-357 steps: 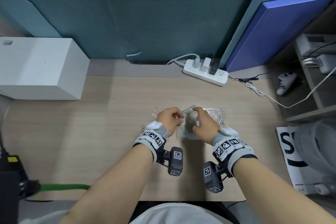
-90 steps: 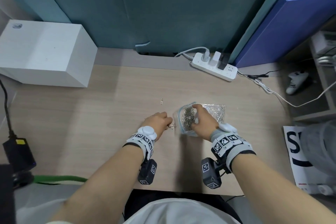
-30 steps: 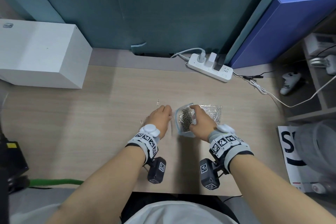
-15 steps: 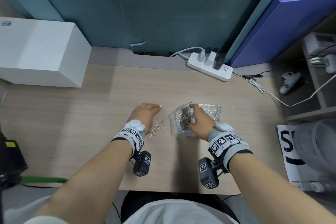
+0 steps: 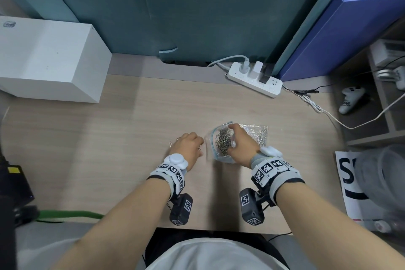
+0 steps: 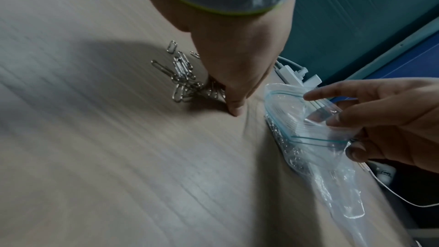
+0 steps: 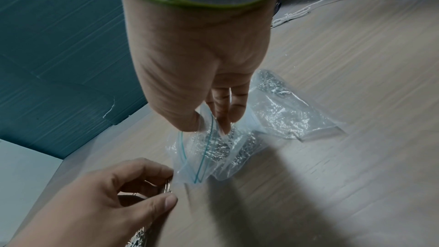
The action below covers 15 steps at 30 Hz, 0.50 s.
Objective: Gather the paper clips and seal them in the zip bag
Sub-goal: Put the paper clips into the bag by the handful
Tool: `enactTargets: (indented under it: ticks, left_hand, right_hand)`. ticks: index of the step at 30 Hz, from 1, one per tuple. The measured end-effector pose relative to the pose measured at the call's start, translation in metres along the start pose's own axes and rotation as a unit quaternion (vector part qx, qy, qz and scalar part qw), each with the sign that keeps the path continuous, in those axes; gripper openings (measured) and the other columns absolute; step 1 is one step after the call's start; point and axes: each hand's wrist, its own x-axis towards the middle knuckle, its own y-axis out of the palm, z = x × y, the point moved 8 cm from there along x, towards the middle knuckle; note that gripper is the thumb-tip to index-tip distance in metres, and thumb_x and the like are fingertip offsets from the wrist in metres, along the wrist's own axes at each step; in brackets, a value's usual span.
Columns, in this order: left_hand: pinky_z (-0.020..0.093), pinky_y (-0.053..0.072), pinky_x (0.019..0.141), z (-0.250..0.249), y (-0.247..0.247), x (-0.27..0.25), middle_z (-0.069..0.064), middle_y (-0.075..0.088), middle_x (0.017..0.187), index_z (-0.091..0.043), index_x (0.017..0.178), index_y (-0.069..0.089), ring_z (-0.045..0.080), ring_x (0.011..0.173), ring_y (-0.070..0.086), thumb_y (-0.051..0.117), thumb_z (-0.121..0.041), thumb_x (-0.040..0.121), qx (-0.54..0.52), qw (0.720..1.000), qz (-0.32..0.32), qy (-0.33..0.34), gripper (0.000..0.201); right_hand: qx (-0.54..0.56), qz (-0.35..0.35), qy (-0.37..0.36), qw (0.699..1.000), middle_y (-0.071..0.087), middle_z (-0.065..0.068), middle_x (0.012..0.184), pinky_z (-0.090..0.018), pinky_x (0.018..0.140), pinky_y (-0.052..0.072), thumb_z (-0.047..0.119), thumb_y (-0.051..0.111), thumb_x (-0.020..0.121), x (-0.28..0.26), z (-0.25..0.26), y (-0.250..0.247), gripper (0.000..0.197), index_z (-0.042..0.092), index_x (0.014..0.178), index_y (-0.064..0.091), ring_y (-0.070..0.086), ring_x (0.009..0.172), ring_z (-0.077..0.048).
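Left hand (image 5: 188, 148) curls around loose clips (image 6: 182, 74) just left of the bag (image 6: 306, 129); right hand (image 5: 240, 146) pinches its mouth wide. Sweep low, then drop inside.

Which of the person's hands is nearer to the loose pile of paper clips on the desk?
Left. The left hand touches the loose paper clips, curled around them. The right hand is apart from them, holding open the zip bag.

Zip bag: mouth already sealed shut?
No. In the left wrist view the zip bag gapes open, its two blue zip lines held apart by the right hand pinching the rim.
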Motion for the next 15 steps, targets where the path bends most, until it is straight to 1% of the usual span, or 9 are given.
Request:
enactTargets:
  ticks: [2, 4, 7, 9, 11, 13, 15]
  left_hand:
    - [0.040, 0.050, 0.082, -0.0019, -0.0006, 0.0026, 0.003, 0.061, 0.112, -0.018, 0.113, 0.065, 0.028, 0.105, 0.056, 0.067, -0.021, 0.093, 0.012, 1.000, 0.000, -0.002, 0.020]
    - [0.042, 0.053, 0.077, -0.0034, -0.0027, 0.0041, 0.005, 0.061, 0.105, -0.017, 0.106, 0.064, 0.031, 0.099, 0.058, 0.061, -0.015, 0.096, 0.031, 0.999, 0.005, -0.004, 0.011]
    - [0.042, 0.053, 0.073, -0.0042, -0.0022, 0.0057, 0.008, 0.059, 0.101, -0.016, 0.103, 0.061, 0.034, 0.092, 0.058, 0.057, -0.007, 0.094, 0.057, 0.998, 0.020, -0.001, 0.014]
    - [0.039, 0.050, 0.070, -0.0054, -0.0011, 0.0073, 0.010, 0.059, 0.101, -0.014, 0.104, 0.060, 0.035, 0.090, 0.059, 0.054, -0.003, 0.091, 0.069, 0.997, 0.030, 0.000, 0.018]
    - [0.037, 0.043, 0.065, -0.0072, -0.0031, 0.0083, 0.012, 0.058, 0.102, -0.012, 0.104, 0.060, 0.036, 0.088, 0.059, 0.050, -0.003, 0.089, 0.074, 0.997, 0.033, -0.008, 0.019]
    - [0.036, 0.037, 0.062, -0.0073, -0.0057, 0.0088, 0.013, 0.057, 0.103, -0.010, 0.103, 0.060, 0.036, 0.088, 0.057, 0.050, -0.004, 0.089, 0.077, 0.997, 0.028, -0.011, 0.018]
    - [0.036, 0.038, 0.062, -0.0055, -0.0081, 0.0078, 0.011, 0.055, 0.101, -0.010, 0.100, 0.060, 0.035, 0.090, 0.055, 0.054, -0.008, 0.092, 0.074, 0.997, 0.003, 0.005, 0.010]
  right_hand:
    - [0.000, 0.001, 0.001, 1.000, 0.054, -0.006, 0.130, -0.042, 0.088, 0.053, 0.012, 0.060, 0.080, -0.0003, -0.0006, 0.0002, 0.076, 0.029, 0.147, 0.029, 0.062, 0.098, -0.027]
    - [0.000, 0.001, 0.001, 1.000, 0.054, -0.005, 0.130, -0.042, 0.087, 0.053, 0.013, 0.059, 0.079, -0.0007, -0.0003, -0.0001, 0.076, 0.031, 0.146, 0.029, 0.062, 0.097, -0.026]
    - [0.000, 0.002, 0.000, 1.000, 0.053, -0.005, 0.134, -0.042, 0.087, 0.053, 0.014, 0.059, 0.078, -0.0005, 0.0003, 0.0005, 0.077, 0.032, 0.146, 0.028, 0.063, 0.097, -0.027]
    - [0.000, 0.002, 0.000, 1.000, 0.053, -0.006, 0.136, -0.041, 0.088, 0.053, 0.013, 0.059, 0.079, -0.0002, 0.0003, 0.0003, 0.077, 0.032, 0.147, 0.028, 0.063, 0.099, -0.027]
    - [-0.002, 0.000, 0.000, 1.000, 0.053, -0.006, 0.136, -0.041, 0.087, 0.053, 0.012, 0.060, 0.080, -0.0003, 0.0000, 0.0000, 0.077, 0.031, 0.147, 0.028, 0.063, 0.099, -0.027]
    - [-0.004, -0.001, -0.001, 1.000, 0.053, -0.007, 0.136, -0.041, 0.087, 0.053, 0.013, 0.061, 0.080, -0.0007, -0.0004, -0.0001, 0.077, 0.030, 0.148, 0.028, 0.063, 0.098, -0.027]
    - [-0.002, -0.001, -0.003, 1.000, 0.052, -0.007, 0.137, -0.041, 0.088, 0.053, 0.013, 0.061, 0.081, -0.0009, -0.0007, -0.0003, 0.077, 0.030, 0.148, 0.027, 0.063, 0.099, -0.027]
